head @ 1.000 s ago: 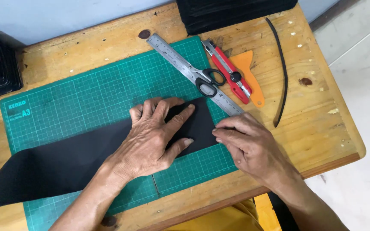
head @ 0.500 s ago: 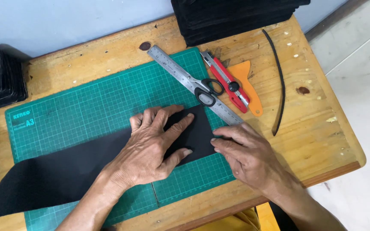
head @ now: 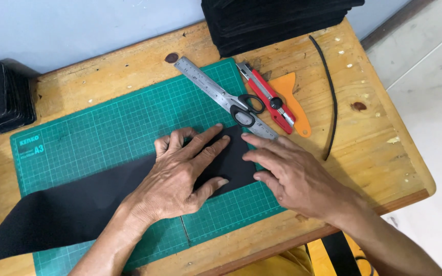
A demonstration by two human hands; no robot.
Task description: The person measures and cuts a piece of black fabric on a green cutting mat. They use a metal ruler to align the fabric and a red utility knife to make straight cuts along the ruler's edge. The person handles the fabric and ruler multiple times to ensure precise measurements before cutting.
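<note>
— On the wooden worktop point(head: 129, 76), what's biggest?

— Green cutting mat point(head: 103, 128) with a white grid, covering most of the surface. Across it, slanting from the lower left edge up toward the middle, lies a long black fabric strip point(head: 78, 204).

— Where are the hands?

— Both on the strip's right end. Left hand point(head: 180, 179) lies flat on the fabric, fingers spread, its grip open wide and pressing down, holding nothing. Right hand point(head: 295, 179) rests just beside it at the strip's end, fingers stretched out and touching the fabric's edge, also flat rather than closed around anything.

— And the rest?

— At the far edge sits a stack of black fabric pieces point(head: 272, 20); another stack of black pieces point(head: 1, 102) stands at the left. A steel ruler point(head: 205, 84) lies slantwise on the mat, black-handled scissors point(head: 246, 110) on top of it. Just beside them, a red utility knife point(head: 269, 97) rests over an orange scraper point(head: 295, 102). A thin black cord point(head: 332, 92) curves along the right side.
</note>
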